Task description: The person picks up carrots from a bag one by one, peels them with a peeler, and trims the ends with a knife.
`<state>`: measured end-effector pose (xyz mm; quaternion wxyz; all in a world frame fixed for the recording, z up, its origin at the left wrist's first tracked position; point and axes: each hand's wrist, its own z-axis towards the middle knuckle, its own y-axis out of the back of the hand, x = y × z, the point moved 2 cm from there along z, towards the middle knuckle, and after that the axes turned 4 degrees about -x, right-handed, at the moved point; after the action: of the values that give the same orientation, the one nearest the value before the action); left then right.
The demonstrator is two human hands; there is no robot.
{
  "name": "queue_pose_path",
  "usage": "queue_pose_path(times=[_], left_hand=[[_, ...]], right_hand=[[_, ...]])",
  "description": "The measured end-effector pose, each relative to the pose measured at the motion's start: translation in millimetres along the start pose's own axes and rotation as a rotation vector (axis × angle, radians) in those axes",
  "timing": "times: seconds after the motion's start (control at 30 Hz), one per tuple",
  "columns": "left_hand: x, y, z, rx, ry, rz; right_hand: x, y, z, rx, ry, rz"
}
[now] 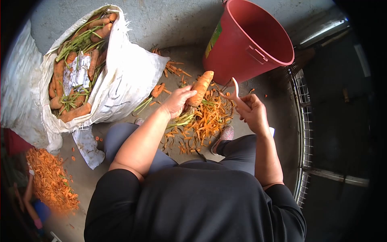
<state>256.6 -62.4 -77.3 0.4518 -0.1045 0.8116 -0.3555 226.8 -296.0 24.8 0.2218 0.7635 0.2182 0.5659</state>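
My left hand (pixel 178 101) is closed around the thick end of a carrot (pixel 200 89), which tilts up and away to the right. Pale orange, its surface looks mostly peeled. In my right hand (pixel 254 114) is a light-coloured peeler (pixel 238 99), its forked head pointing up and to the left. A small gap separates the peeler from the carrot. Beneath both hands, a heap of orange carrot peelings (pixel 207 125) with some green stems lies on the floor between my feet.
A white sack (pixel 125 76) full of unpeeled carrots (pixel 60 76) stands at left. The red bucket (pixel 242 44) is by the wall ahead. Another peelings pile (pixel 52 181) lies lower left, near another person's arm (pixel 29 193). Wire mesh (pixel 303 97) runs along the right.
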Motion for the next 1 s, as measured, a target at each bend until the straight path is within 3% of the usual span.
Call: queue_pose_path(times=[0.1, 0.23, 0.3, 0.4, 0.53, 0.63, 0.67, 0.8, 0.87, 0.9, 0.93, 1.0], left_hand=[[3, -4, 0, 0.033, 0.015, -0.066], [1, -9, -3, 0.050, 0.040, -0.122], [0, -13, -6, 0.117, 0.021, -0.077], [11, -9, 6, 0.237, -0.040, 0.028], [11, -14, -2, 0.129, 0.052, 0.006], [21, -8, 3, 0.256, 0.058, -0.018], [24, -5, 5, 0.242, 0.047, -0.028], [21, -14, -4, 0.189, 0.073, -0.032], [21, -15, -5, 0.189, 0.091, -0.052], [22, -15, -6, 0.199, 0.070, -0.058], [24, -16, -8, 0.209, 0.049, -0.064], [20, -22, -12, 0.177, 0.058, -0.114]], right_hand=[[14, 10, 0, 0.052, 0.474, -0.128], [35, 10, 1, 0.235, 0.225, 0.419], [29, 1, 15, 0.219, 0.277, 0.548], [28, -22, 26, 0.174, 0.175, 0.707], [25, -42, 37, 0.219, 0.155, 0.640], [32, -51, 43, -0.003, 0.353, 0.398], [36, -48, 41, -0.019, 0.331, 0.333], [15, -31, 73, -0.095, 0.422, 0.431], [-16, 0, 103, -0.168, 0.245, 0.593], [-36, 20, 118, -0.304, 0.235, 0.506], [-65, 41, 136, -0.442, 0.302, 0.113], [-82, 63, 129, -0.500, 0.032, 0.260]])
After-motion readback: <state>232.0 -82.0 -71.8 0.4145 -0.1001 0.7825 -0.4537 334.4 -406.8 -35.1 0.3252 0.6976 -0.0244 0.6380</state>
